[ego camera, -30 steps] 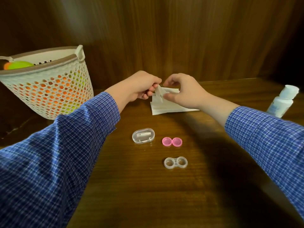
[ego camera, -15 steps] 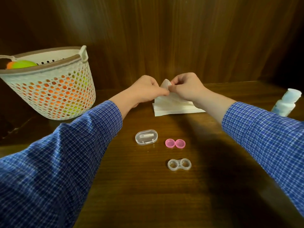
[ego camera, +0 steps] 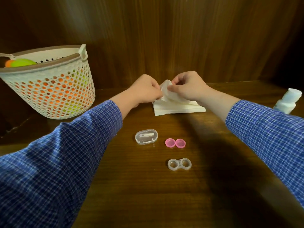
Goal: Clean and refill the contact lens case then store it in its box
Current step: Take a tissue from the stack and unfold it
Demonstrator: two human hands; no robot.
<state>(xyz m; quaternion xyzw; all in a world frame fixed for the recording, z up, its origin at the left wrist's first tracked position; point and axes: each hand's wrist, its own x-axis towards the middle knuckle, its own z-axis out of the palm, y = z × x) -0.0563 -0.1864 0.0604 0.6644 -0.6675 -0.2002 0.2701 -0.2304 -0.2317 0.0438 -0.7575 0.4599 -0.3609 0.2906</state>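
A clear two-well contact lens case [ego camera: 179,164] lies open on the wooden table, nearest to me. Its two pink caps [ego camera: 175,143] sit side by side just behind it. A clear oval box [ego camera: 146,136] with a small white piece inside lies to their left. At the back of the table is a stack of white tissues [ego camera: 179,108]. My left hand [ego camera: 144,92] and my right hand [ego camera: 189,87] both pinch the top tissue [ego camera: 166,89] and hold its corner lifted off the stack.
A white perforated basket [ego camera: 49,89] with orange and green items stands at the back left. A white bottle [ego camera: 287,101] stands at the right edge. A dark wooden wall rises right behind the tissues.
Both hands have kept pinching the top tissue and have peeled its corner higher and curled it over. The case, caps and box have not moved.
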